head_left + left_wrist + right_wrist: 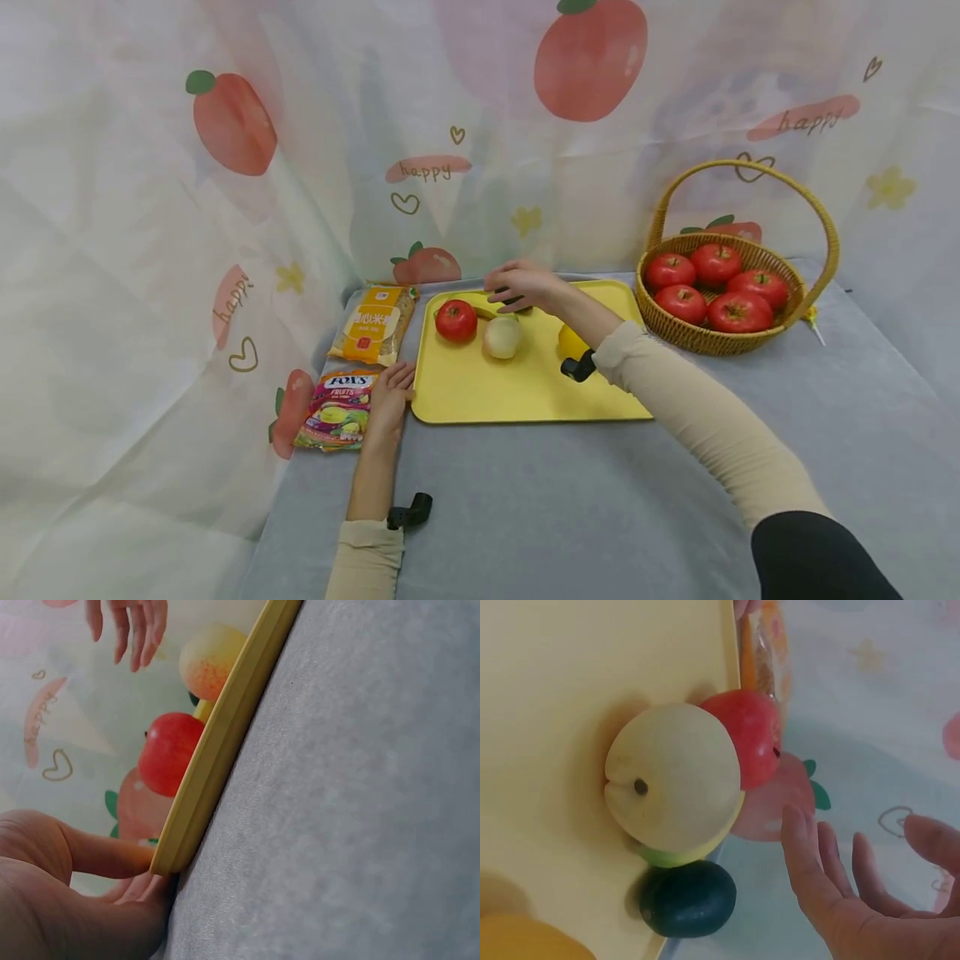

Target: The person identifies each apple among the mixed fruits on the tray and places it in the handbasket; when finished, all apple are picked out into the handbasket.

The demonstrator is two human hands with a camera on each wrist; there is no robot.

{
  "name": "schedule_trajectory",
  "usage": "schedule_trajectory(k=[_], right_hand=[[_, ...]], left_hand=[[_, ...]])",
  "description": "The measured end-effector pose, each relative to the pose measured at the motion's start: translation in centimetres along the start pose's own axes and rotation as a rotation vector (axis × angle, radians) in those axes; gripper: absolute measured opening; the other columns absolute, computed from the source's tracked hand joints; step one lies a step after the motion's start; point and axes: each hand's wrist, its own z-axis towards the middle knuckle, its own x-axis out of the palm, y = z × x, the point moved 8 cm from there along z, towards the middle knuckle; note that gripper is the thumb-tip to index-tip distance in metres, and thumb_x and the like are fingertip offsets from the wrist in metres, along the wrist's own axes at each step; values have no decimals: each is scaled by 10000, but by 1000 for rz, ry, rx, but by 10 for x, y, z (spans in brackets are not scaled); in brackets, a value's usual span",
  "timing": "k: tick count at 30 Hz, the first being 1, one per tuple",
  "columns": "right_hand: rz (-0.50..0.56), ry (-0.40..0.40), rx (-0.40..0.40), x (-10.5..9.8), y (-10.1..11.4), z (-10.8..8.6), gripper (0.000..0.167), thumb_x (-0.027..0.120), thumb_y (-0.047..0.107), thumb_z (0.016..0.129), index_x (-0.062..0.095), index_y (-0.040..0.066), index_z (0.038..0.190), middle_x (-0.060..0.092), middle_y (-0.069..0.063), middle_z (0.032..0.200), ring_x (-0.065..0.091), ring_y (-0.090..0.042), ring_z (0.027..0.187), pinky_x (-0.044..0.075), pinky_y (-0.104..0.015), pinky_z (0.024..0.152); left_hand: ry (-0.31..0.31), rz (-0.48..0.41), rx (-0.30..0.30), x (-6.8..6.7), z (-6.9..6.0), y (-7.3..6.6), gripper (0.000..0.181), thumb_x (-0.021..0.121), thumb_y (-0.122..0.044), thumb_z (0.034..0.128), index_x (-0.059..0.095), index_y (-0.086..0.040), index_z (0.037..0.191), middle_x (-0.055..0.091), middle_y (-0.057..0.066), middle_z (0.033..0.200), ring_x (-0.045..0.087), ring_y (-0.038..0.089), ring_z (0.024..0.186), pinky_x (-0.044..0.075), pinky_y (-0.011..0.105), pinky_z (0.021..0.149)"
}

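Observation:
My left hand (388,400) is at the left edge of a yellow tray (480,400), thumb on the rim and fingers tucked below it. Above the tray's back part hovers my right hand (525,285), fingers loosely bent and holding nothing. Below it lie a pale peach-like fruit (502,337), a red apple (456,321) and a banana (485,313), mostly hidden. In the right wrist view a dark green oval fruit (690,900) lies beside the pale one. A yellow fruit (572,342) is partly covered by the right forearm.
A wicker basket (697,337) with several red apples stands right of the tray, its tall handle upright. Left of the tray lie a yellow-orange food packet (375,325) and a purple FOX'S candy bag (337,408). A printed curtain (300,167) hangs behind.

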Motion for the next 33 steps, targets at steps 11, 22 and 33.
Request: schedule_trajectory(k=[11, 22, 33], right_hand=[[9, -46, 7, 12, -8, 21, 438, 549, 181, 1072, 543, -41, 1450, 536, -247, 1488, 514, -427, 1388, 429, -566, 1145], [-51, -57, 42, 21, -17, 40, 467, 558, 168, 1054, 535, -43, 1470, 513, -198, 1519, 520, -393, 1391, 435, -549, 1147], [-24, -102, 50, 30, -26, 55, 463, 610, 148, 1027, 569, -32, 1451, 501, -215, 1515, 526, -417, 1371, 449, -569, 1125]], left_hand=[[5, -25, 22, 0, -1, 0, 672, 415, 263, 919, 333, 72, 1558, 444, 291, 1556, 430, 381, 1469, 340, 455, 1220], [4, -17, 12, 1, 0, 0, 677, 423, 266, 909, 350, 65, 1552, 463, 280, 1544, 450, 369, 1455, 363, 451, 1209], [3, -11, 9, -1, 1, 0, 663, 431, 245, 925, 364, 40, 1551, 480, 255, 1537, 468, 346, 1446, 372, 444, 1204]])
